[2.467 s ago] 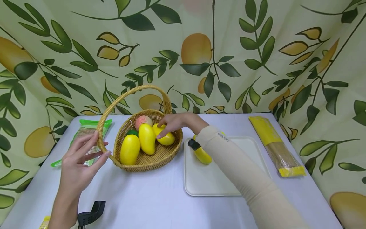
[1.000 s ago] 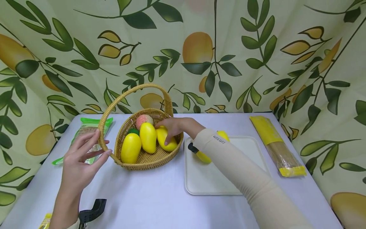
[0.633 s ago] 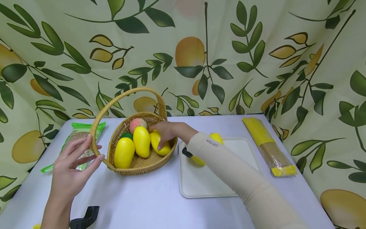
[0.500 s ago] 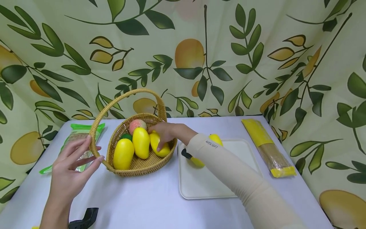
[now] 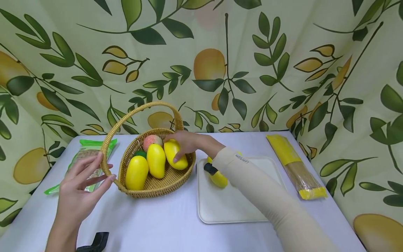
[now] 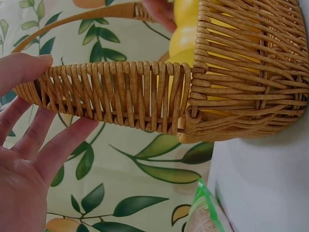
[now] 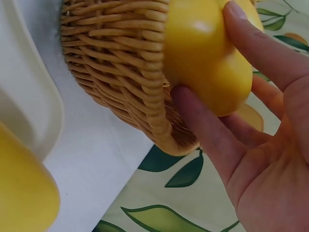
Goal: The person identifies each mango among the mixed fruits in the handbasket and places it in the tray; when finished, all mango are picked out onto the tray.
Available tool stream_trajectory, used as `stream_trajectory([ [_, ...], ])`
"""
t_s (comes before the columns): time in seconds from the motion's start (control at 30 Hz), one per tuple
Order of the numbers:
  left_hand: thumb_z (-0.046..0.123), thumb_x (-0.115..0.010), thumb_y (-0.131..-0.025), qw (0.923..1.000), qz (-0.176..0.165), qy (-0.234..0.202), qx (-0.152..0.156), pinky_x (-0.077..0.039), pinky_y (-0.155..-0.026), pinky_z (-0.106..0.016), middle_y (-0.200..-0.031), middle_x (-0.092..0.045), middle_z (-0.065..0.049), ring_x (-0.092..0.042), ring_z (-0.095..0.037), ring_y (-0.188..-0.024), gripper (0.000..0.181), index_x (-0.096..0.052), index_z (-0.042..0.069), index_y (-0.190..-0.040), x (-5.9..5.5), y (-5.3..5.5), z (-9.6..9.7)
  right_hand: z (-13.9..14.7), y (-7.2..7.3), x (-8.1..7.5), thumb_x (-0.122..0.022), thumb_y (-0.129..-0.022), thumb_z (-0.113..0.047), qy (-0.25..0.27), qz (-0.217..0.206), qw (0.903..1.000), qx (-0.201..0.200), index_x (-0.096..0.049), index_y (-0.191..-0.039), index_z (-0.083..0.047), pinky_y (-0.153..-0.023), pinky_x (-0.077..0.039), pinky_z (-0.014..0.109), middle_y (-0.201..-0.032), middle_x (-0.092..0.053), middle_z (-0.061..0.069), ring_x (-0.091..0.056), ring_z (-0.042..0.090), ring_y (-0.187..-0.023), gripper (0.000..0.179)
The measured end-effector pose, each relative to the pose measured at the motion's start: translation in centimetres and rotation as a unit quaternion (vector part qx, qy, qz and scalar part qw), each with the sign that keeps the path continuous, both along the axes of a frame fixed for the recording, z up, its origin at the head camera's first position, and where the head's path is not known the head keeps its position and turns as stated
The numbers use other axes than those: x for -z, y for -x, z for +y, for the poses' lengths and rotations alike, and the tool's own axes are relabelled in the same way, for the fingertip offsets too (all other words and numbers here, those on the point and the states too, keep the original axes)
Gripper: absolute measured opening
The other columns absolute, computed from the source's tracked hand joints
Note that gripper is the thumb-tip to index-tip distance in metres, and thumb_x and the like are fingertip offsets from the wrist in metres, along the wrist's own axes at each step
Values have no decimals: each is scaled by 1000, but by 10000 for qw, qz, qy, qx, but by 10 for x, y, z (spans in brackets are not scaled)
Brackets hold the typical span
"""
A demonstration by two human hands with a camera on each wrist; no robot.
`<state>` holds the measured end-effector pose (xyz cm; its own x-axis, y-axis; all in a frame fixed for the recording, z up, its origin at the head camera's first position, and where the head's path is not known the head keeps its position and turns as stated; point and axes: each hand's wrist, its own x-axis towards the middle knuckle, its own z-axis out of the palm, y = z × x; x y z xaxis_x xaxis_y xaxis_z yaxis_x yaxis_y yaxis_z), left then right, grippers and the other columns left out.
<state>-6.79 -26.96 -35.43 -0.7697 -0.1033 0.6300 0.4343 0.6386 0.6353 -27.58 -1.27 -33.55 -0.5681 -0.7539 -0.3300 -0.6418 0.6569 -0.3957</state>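
Observation:
My left hand (image 5: 78, 190) pinches the handle (image 5: 108, 140) of a wicker basket (image 5: 157, 190) between thumb and fingers, low on its left side. In the left wrist view, the thumb lies on one face of the handle and the fingers on the other. My right hand (image 5: 189, 142) reaches in over the basket's right side and grips a yellow mango (image 7: 207, 53), thumb and fingers around it. Two more mangoes, one in the middle (image 5: 155, 161) and one at the left (image 5: 136, 173), lie in the basket. Behind them are a pink round fruit (image 5: 152, 140) and a green one (image 5: 140, 154), partly hidden.
A white tray (image 5: 233, 211) stands right of the basket. Yellow fruit (image 5: 219, 179) lies on it, partly hidden by my sleeve and a black wrist mount (image 5: 210, 169). A yellow noodle-like packet (image 5: 296, 168) is far right; a green-edged packet (image 5: 82, 154) is behind my left hand.
My right fingers have gone from touching the right mango to gripping it, and it has risen and turned a little more upright. My left hand keeps holding the handle; the head view has shifted.

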Motion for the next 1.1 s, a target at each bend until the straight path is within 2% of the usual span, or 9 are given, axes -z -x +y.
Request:
stream_trajectory([
  [0.23,-30,-77,-65,10000,19,-19,67,-56,-77,-3,-128,-58,17,-66,13,-104,84,-61,4,-140,2,1,0,11,2,-9,-82,-86,-37,494,61,9987,-55,-42,-157,-23,-123,-40,43,-157,-46,7,-44,25,-143,82],
  [0.43,-32,-77,-62,9996,157,-127,182,-56,-77,-4,-129,-60,14,-67,10,-104,83,-61,-1,-137,1,-2,-4,16,1,-20,-84,-85,-36,1025,11,9947,-56,-44,-156,-27,-110,-48,39,-151,-49,7,-48,22,-130,82],
  [0.53,-34,-76,-61,9996,178,-183,132,-56,-76,-4,-128,-60,13,-68,10,-104,83,-62,-3,-136,1,-6,-8,19,-1,-23,-84,-85,-33,1346,-113,9906,-194,-44,-156,-24,-111,-49,38,-149,-49,7,-47,20,-130,82],
  [0.67,-34,-76,-61,9995,183,-217,117,-56,-76,-4,-128,-61,12,-68,9,-104,81,-62,-3,-136,1,-8,-9,28,-2,-29,-83,-87,-27,1664,-296,9853,-235,-43,-157,-23,-118,-47,40,-150,-49,6,-46,20,-136,81],
  [0.8,-34,-75,-61,9992,235,-259,217,-56,-77,-4,-129,-61,12,-68,8,-105,80,-62,-5,-135,2,-5,-6,43,-2,-33,-82,-87,-25,1793,-353,9831,-140,-44,-156,-24,-120,-46,41,-153,-48,4,-46,20,-140,79],
  [1.1,-32,-77,-62,9992,217,-200,268,-56,-77,-4,-128,-60,14,-67,9,-105,82,-62,-2,-137,4,1,-1,82,-3,-41,-82,-88,-25,1934,-251,9807,104,-45,-156,-23,-115,-50,41,-157,-45,2,-49,22,-137,77],
])
